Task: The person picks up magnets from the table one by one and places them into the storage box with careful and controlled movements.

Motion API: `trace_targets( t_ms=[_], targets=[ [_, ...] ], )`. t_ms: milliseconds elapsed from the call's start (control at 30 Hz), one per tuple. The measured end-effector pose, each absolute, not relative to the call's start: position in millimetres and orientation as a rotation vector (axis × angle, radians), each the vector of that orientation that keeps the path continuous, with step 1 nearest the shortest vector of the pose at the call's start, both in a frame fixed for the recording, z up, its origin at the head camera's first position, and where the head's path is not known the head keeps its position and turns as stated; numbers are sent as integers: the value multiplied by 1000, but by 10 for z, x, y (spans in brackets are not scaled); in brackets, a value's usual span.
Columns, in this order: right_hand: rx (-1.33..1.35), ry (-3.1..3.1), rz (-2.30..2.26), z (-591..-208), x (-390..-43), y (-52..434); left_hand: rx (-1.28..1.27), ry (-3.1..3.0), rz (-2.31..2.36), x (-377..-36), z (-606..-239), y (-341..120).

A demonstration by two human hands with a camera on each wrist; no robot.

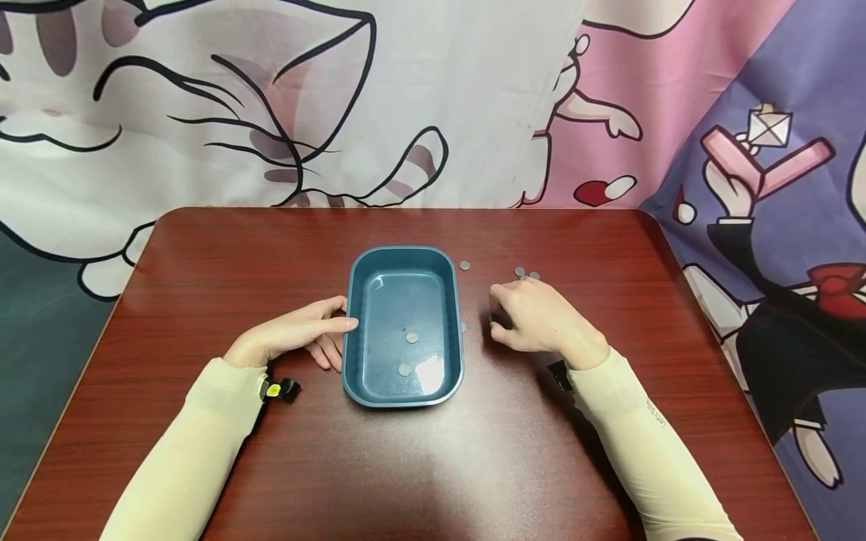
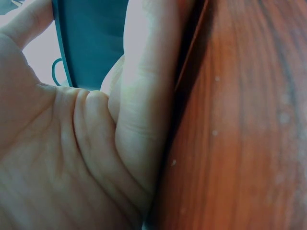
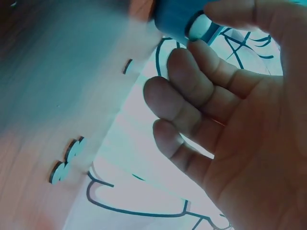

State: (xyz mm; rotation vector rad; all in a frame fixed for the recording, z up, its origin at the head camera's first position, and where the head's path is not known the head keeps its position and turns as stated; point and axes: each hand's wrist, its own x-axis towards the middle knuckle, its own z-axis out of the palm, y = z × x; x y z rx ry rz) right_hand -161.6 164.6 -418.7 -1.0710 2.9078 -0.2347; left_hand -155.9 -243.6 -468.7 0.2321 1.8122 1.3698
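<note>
**Two coins in tray, more loose on table**

Left hand [image 1: 298,334] rests relaxed against the blue tray [image 1: 356,300], which sits mid-table. Right hand [image 1: 534,319] curls above the table; whether it holds a coin, can't tell. Loose coins [image 1: 526,274] lie just beyond it. Risk: fumbled pinch, coin rolls away.

Bare left hand [image 1: 298,334] and right hand [image 1: 537,319]; long cream sleeves [image 1: 196,443] to the wrists; small black wrist devices [image 1: 280,389], the left with a yellow dot.
</note>
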Motion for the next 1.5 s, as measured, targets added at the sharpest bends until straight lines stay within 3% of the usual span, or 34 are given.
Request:
trace_targets(
  t_ms=[700,1500],
  targets=[
    [-1323,2948,-328,-4050,-1674,1386,231,1807,1372,-1565,-4694,-2443],
    [-1498,2807,-350,-3988,-1717,736,233,1822,1367,-1554,-4684,-2441]
  ],
)
